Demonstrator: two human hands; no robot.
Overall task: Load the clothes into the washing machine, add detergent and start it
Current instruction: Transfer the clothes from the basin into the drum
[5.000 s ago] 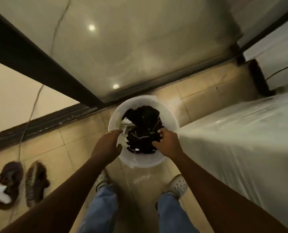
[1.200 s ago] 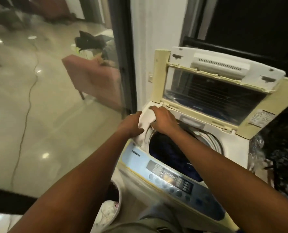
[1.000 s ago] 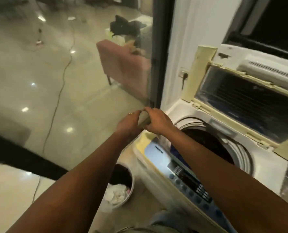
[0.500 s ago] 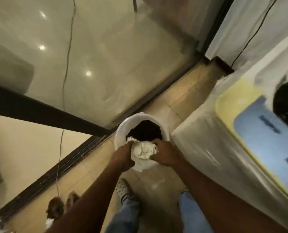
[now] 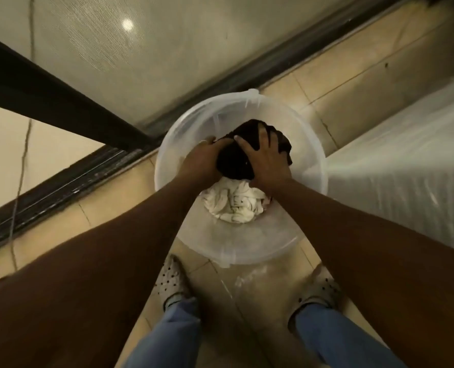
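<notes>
hands grip dark clothes in bucket — white cloth beneath, washing machine right.

Both forearms are bare to the frame's near edge, with no sleeves, watch or bracelet showing. The legs wear blue denim jeans, hems loose at the ankle. The feet wear pale grey clog-style shoes with rounded toes and rows of small dark ventilation holes across the uppers.
</notes>
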